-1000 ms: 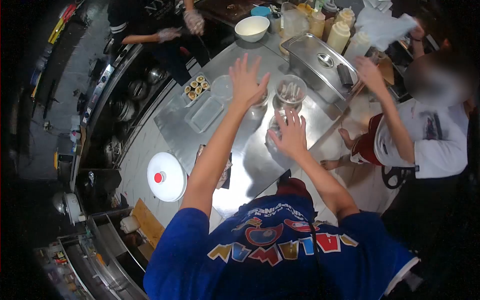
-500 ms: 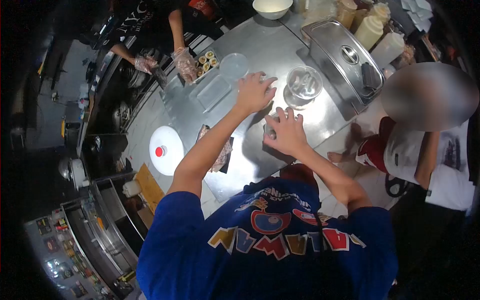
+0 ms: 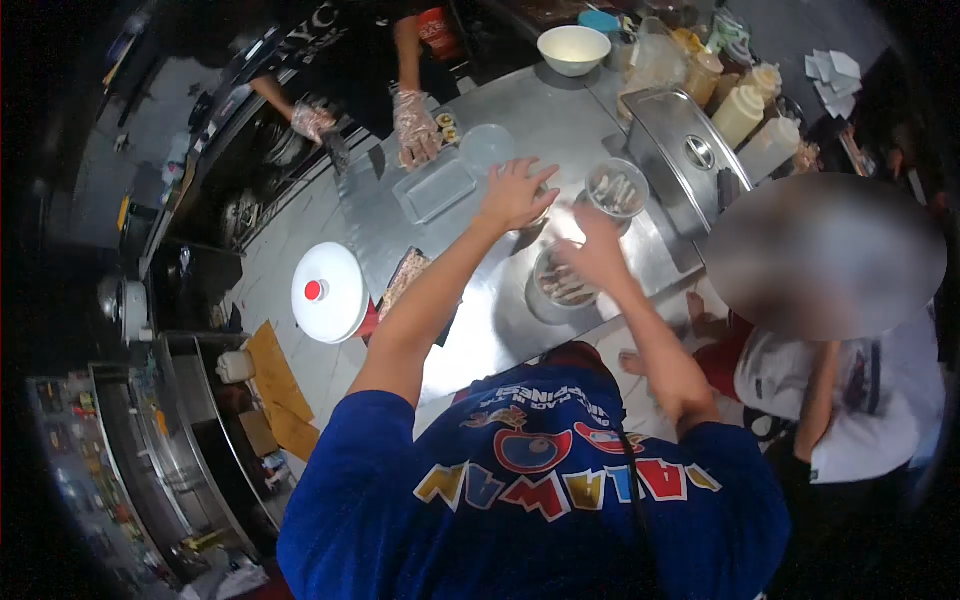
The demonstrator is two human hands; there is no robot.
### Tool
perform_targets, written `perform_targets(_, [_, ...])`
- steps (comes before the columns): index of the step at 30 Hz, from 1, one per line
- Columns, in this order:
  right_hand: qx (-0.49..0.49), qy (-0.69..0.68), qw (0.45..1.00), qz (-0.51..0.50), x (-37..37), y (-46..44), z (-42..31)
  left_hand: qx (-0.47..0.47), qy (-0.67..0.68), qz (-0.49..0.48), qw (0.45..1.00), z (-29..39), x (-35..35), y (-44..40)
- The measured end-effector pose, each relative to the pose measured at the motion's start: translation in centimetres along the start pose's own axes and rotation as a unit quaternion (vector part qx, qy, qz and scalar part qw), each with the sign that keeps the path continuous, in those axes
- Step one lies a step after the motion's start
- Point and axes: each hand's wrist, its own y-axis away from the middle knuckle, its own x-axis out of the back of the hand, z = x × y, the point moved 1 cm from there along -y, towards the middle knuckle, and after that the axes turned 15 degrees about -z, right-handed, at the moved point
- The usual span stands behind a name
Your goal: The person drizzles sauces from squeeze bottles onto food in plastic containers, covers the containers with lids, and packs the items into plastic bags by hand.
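Observation:
My left hand (image 3: 517, 196) is over a round container on the steel table (image 3: 470, 290), its fingers spread and curving down; the palm hides most of the container. My right hand (image 3: 597, 250), smeared by motion, lies between two round clear containers with pale pieces inside. One container (image 3: 565, 285) is just below that hand, the other (image 3: 622, 190) just above it. Whether the right fingers hold anything is unclear. A clear rectangular tray (image 3: 435, 190) and a round clear lid (image 3: 487, 147) lie left of my left hand.
A co-worker's gloved hands (image 3: 416, 128) are beside rolled pieces (image 3: 447, 122). A lidded steel pan (image 3: 690, 150), squeeze bottles (image 3: 739, 115) and a white bowl (image 3: 574, 50) line the far side. A white round lid (image 3: 330, 292) stands left; another person (image 3: 860, 400) is at the right.
My right hand has risen off the nearer container, uncovering its pale contents, and moved toward the farther one. My left hand has barely moved. The co-worker's gloved hand shifted over the rolled pieces.

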Motion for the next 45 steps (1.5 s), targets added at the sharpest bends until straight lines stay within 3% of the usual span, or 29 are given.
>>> perform_targets(2, [-0.024, 0.132, 0.983, 0.122, 3.3, -2.7, 2.8, 0.019, 0.009, -0.001, 1.0, 0.0, -0.5, 0.6])
perform_targets(4, [-0.029, 0.303, 0.93, 0.205, 5.3, -4.7, 4.2, 0.037, -0.003, -0.002, 0.999, 0.0, -0.7, 0.7])
perform_targets(7, [-0.144, 0.346, 0.919, 0.124, 4.1, -6.5, 7.5, 0.04, -0.016, 0.031, 0.999, 0.3, -0.8, 1.4])
perform_targets(11, [-0.194, 0.288, 0.935, 0.075, 4.5, -7.4, 7.9, 0.036, -0.005, 0.022, 0.999, 0.7, -0.8, 2.8])
perform_targets(14, [-0.177, 0.345, 0.912, 0.133, 3.7, -8.2, 8.7, 0.034, 0.013, 0.014, 0.999, 0.7, -0.7, 3.5])
perform_targets(17, [-0.071, 0.339, 0.892, 0.291, 3.5, -8.1, 5.8, 0.044, 0.024, 0.012, 0.999, 0.5, -0.6, 5.1])
perform_targets(20, [-0.022, 0.003, 0.976, 0.216, 2.6, -3.3, 0.8, 0.053, 0.054, -0.002, 0.997, 0.6, -0.5, 7.7])
perform_targets(22, [-0.001, -0.001, 0.978, 0.21, 0.1, 1.7, -2.1, 0.061, 0.068, 0.004, 0.996, 0.7, -0.3, 9.1])
perform_targets(27, [-0.064, 0.029, 0.978, 0.194, -8.5, 9.7, -2.2, 0.101, 0.086, 0.019, 0.991, 2.2, -0.9, 13.6])
perform_targets(30, [-0.1, 0.012, 0.976, 0.195, -10.6, 9.7, -1.0, 0.014, 0.184, 0.106, 0.977, 1.7, -0.9, 15.8])
perform_targets(34, [-0.113, -0.028, 0.97, 0.211, -11.2, 7.5, -1.0, 0.0, 0.271, 0.113, 0.956, 1.7, -0.7, 20.4])
perform_targets(37, [-0.061, 0.018, 0.966, 0.252, -11.7, 5.5, -0.7, -0.008, 0.339, 0.082, 0.937, 1.5, -2.3, 22.5])
perform_targets(40, [-0.047, 0.005, 0.954, 0.295, -12.6, 6.2, -1.5, -0.009, 0.309, 0.073, 0.948, 1.4, -2.2, 23.5])
perform_targets(44, [-0.072, -0.179, 0.902, 0.387, -16.3, 8.8, -0.9, 0.002, 0.35, 0.083, 0.933, 1.9, -2.7, 24.3])
perform_targets(45, [-0.074, -0.171, 0.898, 0.4, -17.6, 9.7, 0.1, 0.008, 0.351, 0.092, 0.932, 2.0, -3.2, 24.4])
